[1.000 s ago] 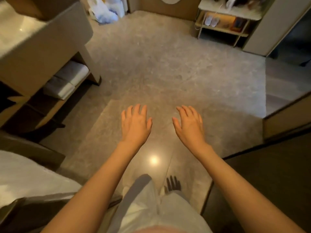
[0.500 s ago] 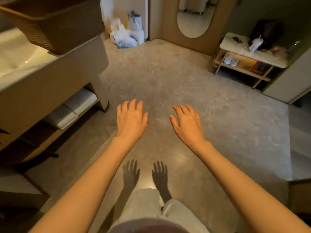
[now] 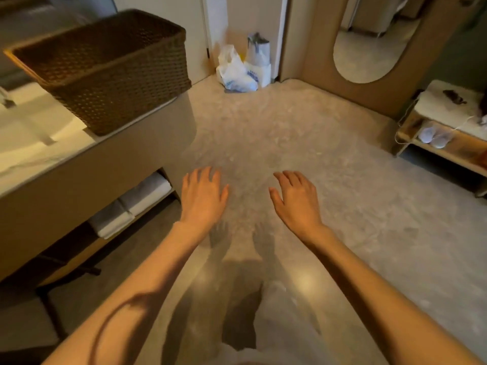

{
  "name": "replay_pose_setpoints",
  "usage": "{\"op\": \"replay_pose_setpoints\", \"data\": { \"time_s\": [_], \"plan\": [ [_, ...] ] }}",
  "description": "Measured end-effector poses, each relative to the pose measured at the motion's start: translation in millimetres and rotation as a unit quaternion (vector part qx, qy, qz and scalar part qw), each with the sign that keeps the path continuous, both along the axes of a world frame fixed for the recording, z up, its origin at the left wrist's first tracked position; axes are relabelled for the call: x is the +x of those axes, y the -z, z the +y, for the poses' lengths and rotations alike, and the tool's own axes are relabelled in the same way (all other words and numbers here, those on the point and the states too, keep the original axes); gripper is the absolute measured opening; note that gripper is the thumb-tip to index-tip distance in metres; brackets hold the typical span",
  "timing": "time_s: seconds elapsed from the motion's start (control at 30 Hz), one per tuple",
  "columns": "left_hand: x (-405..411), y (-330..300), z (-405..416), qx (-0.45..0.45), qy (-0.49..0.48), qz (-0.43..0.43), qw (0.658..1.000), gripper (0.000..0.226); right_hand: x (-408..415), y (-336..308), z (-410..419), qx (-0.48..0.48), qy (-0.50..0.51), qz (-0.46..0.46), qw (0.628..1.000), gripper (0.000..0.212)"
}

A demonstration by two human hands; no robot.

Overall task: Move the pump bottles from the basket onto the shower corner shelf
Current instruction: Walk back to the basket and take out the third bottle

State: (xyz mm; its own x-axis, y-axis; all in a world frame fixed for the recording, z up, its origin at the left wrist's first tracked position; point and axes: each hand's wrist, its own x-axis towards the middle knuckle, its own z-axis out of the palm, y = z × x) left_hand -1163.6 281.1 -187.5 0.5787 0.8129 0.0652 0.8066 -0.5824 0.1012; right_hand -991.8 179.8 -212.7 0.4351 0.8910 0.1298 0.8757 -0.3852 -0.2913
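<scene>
A dark brown woven basket [image 3: 123, 77] stands on the right end of the pale vanity counter [image 3: 34, 143] at the upper left; its inside is hidden from this angle and no pump bottles show. No shower shelf is in view. My left hand [image 3: 203, 198] and my right hand [image 3: 296, 201] hover palm down over the stone floor, fingers spread, holding nothing. Both hands are well below and to the right of the basket.
Folded white towels [image 3: 137, 204] lie on the shelf under the counter. White plastic bags [image 3: 242, 69] sit by the door at the far wall. An oval mirror [image 3: 374, 40] leans at the upper right, beside a low wooden bench [image 3: 445, 135] with slippers.
The view has tilted up and forward, bringing the whole basket and the far wall into sight. Both hands stay spread and empty in front of me.
</scene>
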Motion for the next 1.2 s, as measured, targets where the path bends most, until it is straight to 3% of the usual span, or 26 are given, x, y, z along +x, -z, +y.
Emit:
{"op": "replay_pose_setpoints", "data": {
  "time_s": [0.2, 0.4, 0.67, 0.97, 1.2],
  "plan": [
    [65.3, -23.3, 95.2, -0.007, -0.072, -0.025, 0.997, 0.048, 85.3, -17.8, 121.8, 0.012, -0.087, -0.029, 0.996, 0.042],
    [79.8, -34.3, 176.3, 0.01, -0.16, -0.042, 0.986, 0.047, 112.6, -33.2, 248.2, -0.002, -0.176, -0.007, 0.984, 0.046],
    [69.3, -80.8, 319.0, 0.137, -0.226, -0.046, 0.963, 0.047, 97.3, -77.0, 437.6, 0.075, -0.273, -0.013, 0.959, 0.044],
    [39.3, -117.8, 449.0, 0.137, -0.315, -0.056, 0.937, 0.05, 72.3, -136.2, 594.8, 0.166, -0.403, 0.039, 0.899, 0.04],
    [23.4, -104.7, 521.8, 0.096, -0.452, -0.053, 0.885, 0.055, 33.1, -153.8, 722.8, 0.117, -0.551, 0.014, 0.826, 0.047]
  ]
}}
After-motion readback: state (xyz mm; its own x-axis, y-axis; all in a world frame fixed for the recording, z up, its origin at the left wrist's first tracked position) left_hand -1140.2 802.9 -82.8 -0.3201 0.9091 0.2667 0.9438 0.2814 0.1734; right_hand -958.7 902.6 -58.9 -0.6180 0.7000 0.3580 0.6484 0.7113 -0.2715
